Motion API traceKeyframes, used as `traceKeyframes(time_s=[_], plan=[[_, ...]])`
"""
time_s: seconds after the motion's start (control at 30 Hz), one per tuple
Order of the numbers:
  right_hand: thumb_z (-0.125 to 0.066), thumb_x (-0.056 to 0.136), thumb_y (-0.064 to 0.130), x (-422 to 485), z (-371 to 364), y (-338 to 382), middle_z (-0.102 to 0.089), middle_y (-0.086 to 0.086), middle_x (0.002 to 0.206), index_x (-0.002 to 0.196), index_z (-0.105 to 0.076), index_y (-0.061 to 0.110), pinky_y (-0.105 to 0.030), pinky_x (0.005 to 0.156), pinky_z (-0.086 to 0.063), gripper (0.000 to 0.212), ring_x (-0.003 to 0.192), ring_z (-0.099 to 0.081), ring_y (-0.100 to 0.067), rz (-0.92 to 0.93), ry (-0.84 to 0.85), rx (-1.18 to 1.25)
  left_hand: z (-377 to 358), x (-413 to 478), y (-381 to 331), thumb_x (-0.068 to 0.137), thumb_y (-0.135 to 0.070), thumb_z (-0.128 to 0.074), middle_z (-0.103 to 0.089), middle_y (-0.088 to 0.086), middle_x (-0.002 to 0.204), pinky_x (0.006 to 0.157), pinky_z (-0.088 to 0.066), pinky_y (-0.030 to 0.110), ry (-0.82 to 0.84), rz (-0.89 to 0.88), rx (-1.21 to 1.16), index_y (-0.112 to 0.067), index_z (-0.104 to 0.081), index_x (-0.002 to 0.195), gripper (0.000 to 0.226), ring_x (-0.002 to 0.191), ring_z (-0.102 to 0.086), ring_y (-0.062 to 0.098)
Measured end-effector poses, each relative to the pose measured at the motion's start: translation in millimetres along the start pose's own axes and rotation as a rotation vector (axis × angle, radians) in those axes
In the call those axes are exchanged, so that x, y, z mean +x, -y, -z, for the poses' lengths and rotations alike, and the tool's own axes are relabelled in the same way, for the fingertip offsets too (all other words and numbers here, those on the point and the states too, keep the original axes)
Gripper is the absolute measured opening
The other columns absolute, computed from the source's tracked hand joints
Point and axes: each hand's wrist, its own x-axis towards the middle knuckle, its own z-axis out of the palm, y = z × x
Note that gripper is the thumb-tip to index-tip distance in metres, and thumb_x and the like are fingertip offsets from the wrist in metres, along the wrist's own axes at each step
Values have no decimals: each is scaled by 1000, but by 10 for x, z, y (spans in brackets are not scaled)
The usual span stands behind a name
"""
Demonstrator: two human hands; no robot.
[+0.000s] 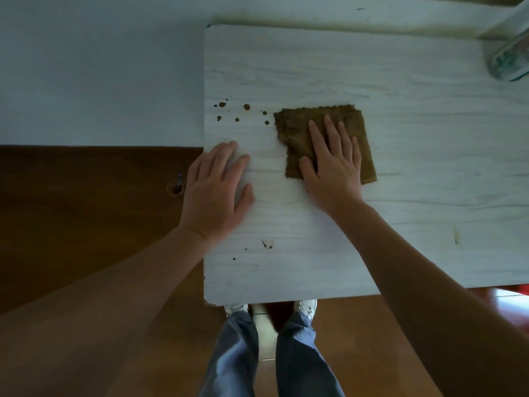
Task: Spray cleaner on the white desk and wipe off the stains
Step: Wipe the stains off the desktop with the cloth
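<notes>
Left hand (214,190) lay spread beside the folded brown cloth (294,124), right hand (335,164) pressed flat on it; a wipe risked smearing nearby brown stains (246,107).

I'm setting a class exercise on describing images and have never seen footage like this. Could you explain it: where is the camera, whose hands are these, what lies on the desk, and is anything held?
No machine here: a person wears one wide-angle camera on the head, looking down at their own arms and legs. The left hand rests flat on the white desk near its left edge. The right hand presses, fingers straight, on a folded brown cloth; nothing is gripped. Brown stains dot the desk left of the cloth, with smaller spots nearer the front edge. A clear bottle sits at the far right, partly out of frame.
</notes>
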Motion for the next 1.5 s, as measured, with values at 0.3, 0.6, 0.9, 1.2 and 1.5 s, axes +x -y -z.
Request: traceKeyframes(time_s=[0.3, 0.6, 0.9, 1.2, 1.5], plan=[[-36, 101, 43, 753, 94, 243, -2, -4, 171, 163, -12, 26, -45, 126, 5, 69, 157, 5, -25, -12, 38, 18, -7, 11, -4, 102, -42, -43, -41, 12, 160, 122, -30, 51, 36, 12, 4, -16, -49, 144, 49, 151, -33, 31], [-30, 102, 53, -28, 96, -84, -6, 2, 170, 162, -13, 30, -42, 127, 1, 67, 157, 2, -19, 364, 129, -45, 3, 8, -17, 102, -44, -39, -40, 13, 160, 122, -26, 47, 62, 31, 19, -16, -50, 146, 53, 151, -32, 30], [-33, 102, 55, 1278, 136, 282, -5, -2, 171, 162, -13, 29, -43, 126, 0, 69, 157, 0, -24, 260, 66, -64, -12, 4, -10, 100, -39, -50, -44, 13, 157, 122, -30, 50, 27, 24, 0, -13, -54, 141, 49, 150, -35, 31], [-33, 102, 53, 1443, 81, 526, -5, -8, 170, 163, -13, 24, -44, 126, 2, 71, 157, 0, -29, 240, 38, -54, -35, 9, -20, 101, -39, -49, -43, 11, 158, 125, -25, 45, 18, 17, 11, -14, -54, 142, 48, 151, -34, 29], [-36, 99, 51, 1565, 48, 760, -10, -8, 170, 162, -18, 25, -44, 125, 2, 70, 157, -3, -29, 286, 23, -53, -48, 3, 8, 102, -42, -46, -40, 9, 160, 124, -27, 48, 43, 26, 14, -17, -50, 144, 49, 152, -32, 27]])
